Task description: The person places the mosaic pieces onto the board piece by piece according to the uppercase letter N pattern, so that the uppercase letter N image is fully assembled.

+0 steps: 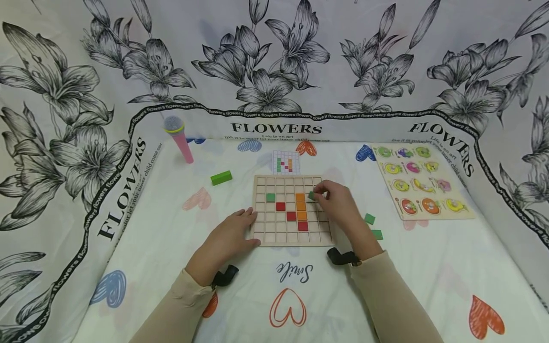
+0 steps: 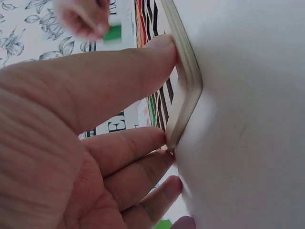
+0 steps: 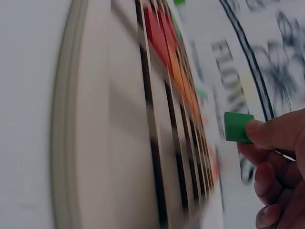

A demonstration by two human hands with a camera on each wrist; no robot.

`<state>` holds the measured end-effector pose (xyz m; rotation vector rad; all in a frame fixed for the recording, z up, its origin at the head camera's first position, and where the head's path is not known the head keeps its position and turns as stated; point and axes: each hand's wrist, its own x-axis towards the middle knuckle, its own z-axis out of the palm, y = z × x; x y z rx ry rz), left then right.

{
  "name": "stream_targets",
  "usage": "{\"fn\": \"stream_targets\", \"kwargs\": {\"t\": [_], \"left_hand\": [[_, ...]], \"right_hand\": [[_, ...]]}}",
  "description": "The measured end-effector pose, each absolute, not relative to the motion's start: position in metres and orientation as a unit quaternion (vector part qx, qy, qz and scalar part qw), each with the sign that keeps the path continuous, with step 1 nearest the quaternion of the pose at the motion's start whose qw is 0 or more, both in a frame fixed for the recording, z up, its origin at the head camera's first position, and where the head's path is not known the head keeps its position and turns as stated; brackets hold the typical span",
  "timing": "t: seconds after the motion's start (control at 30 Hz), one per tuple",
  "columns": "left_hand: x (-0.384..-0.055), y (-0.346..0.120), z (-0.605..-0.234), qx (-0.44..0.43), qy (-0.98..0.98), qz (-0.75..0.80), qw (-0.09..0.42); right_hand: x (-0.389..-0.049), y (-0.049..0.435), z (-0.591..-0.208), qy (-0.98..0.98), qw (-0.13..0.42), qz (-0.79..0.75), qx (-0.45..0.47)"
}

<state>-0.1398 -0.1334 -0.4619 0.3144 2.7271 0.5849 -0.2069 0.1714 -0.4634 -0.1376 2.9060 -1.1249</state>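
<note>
A: What are the hands up to?

B: The right hand (image 1: 336, 200) pinches a small green tile (image 3: 237, 127) between thumb and finger. The left hand (image 1: 229, 233) is relaxed, its fingers fairly straight: the fingertips touch the left edge of the wooden grid board (image 1: 280, 236), and the thumb rests on the near edge, by the corner.

A: Where exactly is that pinched tile?

B: Raised above the board, apart from its surface. From the head view it appears just right of the orange tiles (image 1: 301, 207).

A: And the board itself?

B: Three orange tiles form one column. A seated green tile (image 1: 270, 197) lies toward the left, and three red tiles (image 1: 291, 216) step diagonally from it to the near end of that column.

A: Further out?

B: Two loose green tiles (image 1: 370, 218) lie near the right wrist. A pattern card (image 1: 286, 163) with coloured squares sits just behind the board's far edge.

A: To the sides?

B: On the left, a long green block (image 1: 221, 177), then a pink toy microphone (image 1: 185, 148) with a grey head. On the right, well apart, a board of fruit pictures (image 1: 422, 183).

A: What's beneath?

B: A desk (image 1: 249, 305) under white cloth printed with hearts; flower-printed fabric (image 1: 171, 19) rises behind.
</note>
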Motion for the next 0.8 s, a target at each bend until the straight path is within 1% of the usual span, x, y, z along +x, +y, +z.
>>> {"fn": "stream_targets", "kwargs": {"t": [0.17, 0.33, 0.47, 0.8], "left_hand": [[-0.14, -0.134, -0.46, 0.113, 0.956, 0.213, 0.167], [-0.14, -0.136, -0.46, 0.123, 0.958, 0.207, 0.158], [-0.14, -0.135, -0.461, 0.124, 0.958, 0.205, 0.155], [-0.14, -0.136, -0.462, 0.123, 0.959, 0.205, 0.153]], "right_hand": [[-0.214, 0.111, -0.465, 0.927, 0.053, -0.355, -0.112], [-0.22, 0.077, -0.47, 0.923, 0.081, -0.35, -0.134], [-0.22, 0.069, -0.474, 0.928, 0.074, -0.336, -0.145], [-0.216, 0.07, -0.478, 0.931, 0.075, -0.312, -0.175]]}}
